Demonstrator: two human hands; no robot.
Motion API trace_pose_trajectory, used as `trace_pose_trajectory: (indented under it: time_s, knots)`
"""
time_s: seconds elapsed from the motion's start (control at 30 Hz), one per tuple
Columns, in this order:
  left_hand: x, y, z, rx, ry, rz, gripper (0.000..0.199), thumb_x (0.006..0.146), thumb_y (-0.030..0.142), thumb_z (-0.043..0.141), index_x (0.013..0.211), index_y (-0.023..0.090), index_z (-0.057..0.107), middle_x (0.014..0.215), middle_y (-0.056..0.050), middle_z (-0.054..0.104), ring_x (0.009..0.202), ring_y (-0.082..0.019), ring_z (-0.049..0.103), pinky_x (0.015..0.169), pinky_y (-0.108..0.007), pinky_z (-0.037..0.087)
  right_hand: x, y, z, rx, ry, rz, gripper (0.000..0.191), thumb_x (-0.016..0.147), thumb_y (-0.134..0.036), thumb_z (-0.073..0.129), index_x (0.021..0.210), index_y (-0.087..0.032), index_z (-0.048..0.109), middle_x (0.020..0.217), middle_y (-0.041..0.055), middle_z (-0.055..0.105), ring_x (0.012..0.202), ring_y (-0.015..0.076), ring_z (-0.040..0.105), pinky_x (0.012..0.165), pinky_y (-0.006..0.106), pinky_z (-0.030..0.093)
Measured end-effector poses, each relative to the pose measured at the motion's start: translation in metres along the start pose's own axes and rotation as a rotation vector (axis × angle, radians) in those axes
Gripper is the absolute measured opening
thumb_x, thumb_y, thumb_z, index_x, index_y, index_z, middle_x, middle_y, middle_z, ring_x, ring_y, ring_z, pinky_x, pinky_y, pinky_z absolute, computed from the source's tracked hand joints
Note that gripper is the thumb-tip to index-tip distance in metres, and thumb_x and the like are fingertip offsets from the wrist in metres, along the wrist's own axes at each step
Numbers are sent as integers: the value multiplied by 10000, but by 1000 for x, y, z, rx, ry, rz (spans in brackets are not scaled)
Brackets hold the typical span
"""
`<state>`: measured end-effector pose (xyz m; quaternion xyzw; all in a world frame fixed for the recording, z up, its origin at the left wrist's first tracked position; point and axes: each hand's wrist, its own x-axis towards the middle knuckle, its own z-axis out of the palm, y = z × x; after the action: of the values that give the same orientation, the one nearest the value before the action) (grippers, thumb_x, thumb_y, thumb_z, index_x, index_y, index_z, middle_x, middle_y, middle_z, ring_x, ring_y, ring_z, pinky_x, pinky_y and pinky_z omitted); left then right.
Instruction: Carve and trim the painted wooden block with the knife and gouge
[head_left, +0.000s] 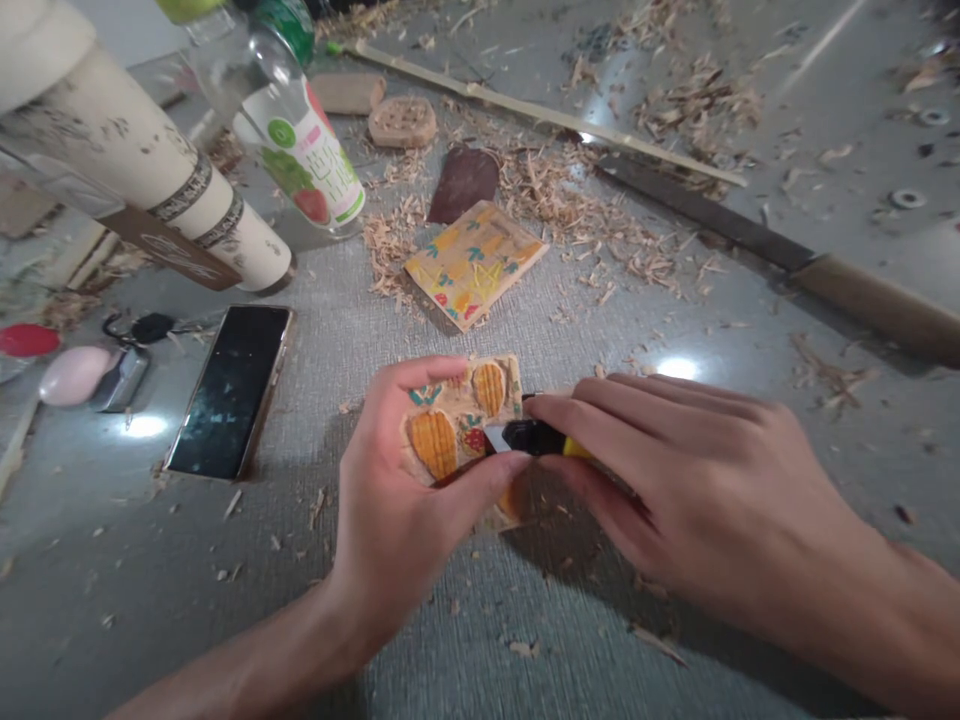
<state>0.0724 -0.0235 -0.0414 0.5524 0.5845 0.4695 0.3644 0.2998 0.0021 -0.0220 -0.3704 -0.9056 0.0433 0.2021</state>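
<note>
My left hand (409, 480) is wrapped round a small carved wooden piece (433, 445) painted with orange fruit, red strawberries and green leaves. The thumb lies along its near edge, its tip close to the blade. In my right hand (675, 470) is a utility knife (534, 437) with a black front and a bit of yellow on the handle. Its short blade points left and rests at the strawberry on the wood. My right palm and fingers hide most of the handle. Beyond the hands lies a flat wooden board (480, 265) with a similar fruit pattern.
A phone (232, 390) lies to the left, with keys (152, 328) beyond it. A paper cup (187, 180) and a plastic bottle (304, 150) stand behind. A long saw-like tool (712, 215) with a wooden handle lies at right. Wood shavings (555, 190) litter the table.
</note>
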Motion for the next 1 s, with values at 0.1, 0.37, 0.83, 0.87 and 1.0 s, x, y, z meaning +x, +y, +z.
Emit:
trace_pose_trajectory:
  time_s: [0.1,0.37,0.83,0.87,1.0]
  knots:
    - [0,-3,-1,86,-2,48,630,739,135,1047,1260,311,738,991,28,799,867,-246,859,720,-375,784,0,2,-2,-11,-14,-18,258,1192,-213,556,1178,-162,809,919,43,814,705,237,708,669,412,459]
    - [1,-4,-5,183,-51,89,602,769,137,1019,1269,323,739,1194,-28,831,1173,-356,845,919,-510,781,1,6,-4,-22,-18,-48,304,1214,-233,529,1151,-169,819,986,59,857,710,227,732,685,439,469]
    - [-2,-4,-2,160,-50,79,572,789,173,1017,1265,325,740,1173,-16,843,1156,-347,866,970,-526,777,-5,6,-4,59,-107,2,292,1190,-221,521,1214,-172,808,896,24,791,670,218,722,624,403,455]
    - [-2,-4,-2,156,-42,77,572,786,180,1022,1264,322,741,1159,-15,842,1139,-344,869,955,-521,780,-5,5,-4,55,-90,6,283,1184,-213,531,1211,-170,809,889,23,788,670,221,714,626,404,457]
    - [-1,-5,-3,146,-33,62,577,774,183,1026,1260,317,745,1152,-18,849,1104,-335,870,913,-501,779,-3,2,-1,-8,-16,-6,249,1176,-201,566,1132,-187,811,875,24,793,679,226,682,660,411,462]
